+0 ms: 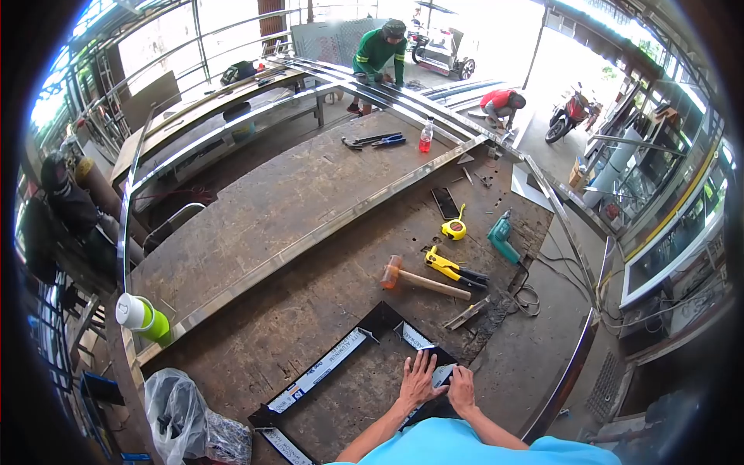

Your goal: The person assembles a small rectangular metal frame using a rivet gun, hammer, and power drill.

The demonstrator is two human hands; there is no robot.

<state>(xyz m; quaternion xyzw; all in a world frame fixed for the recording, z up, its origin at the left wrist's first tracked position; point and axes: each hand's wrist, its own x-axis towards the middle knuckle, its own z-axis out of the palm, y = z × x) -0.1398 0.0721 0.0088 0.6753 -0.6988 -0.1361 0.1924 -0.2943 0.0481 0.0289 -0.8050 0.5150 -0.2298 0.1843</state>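
Note:
A dark rectangular frame [314, 376] with white printed film on its bars lies on the worn brown worktable [271, 325]. My left hand [419, 379] rests with fingers spread on the frame's right-hand part, near a corner. Close beside it, my right hand [462, 389] is closed with curled fingers at the end of a film-covered piece; what it pinches is too small to make out. Beyond my hands lie a mallet [426, 285] with an orange head, a yellow riveter [453, 269], a yellow tape measure [454, 229] and a green drill [504, 239].
A long metal frame [310, 239] crosses the table. A green-and-white jug [143, 318] and a plastic bag [175, 415] stand left. Further off are a phone [446, 203], a red bottle [426, 136], a person in green [380, 56] and a crouching person in red [502, 103].

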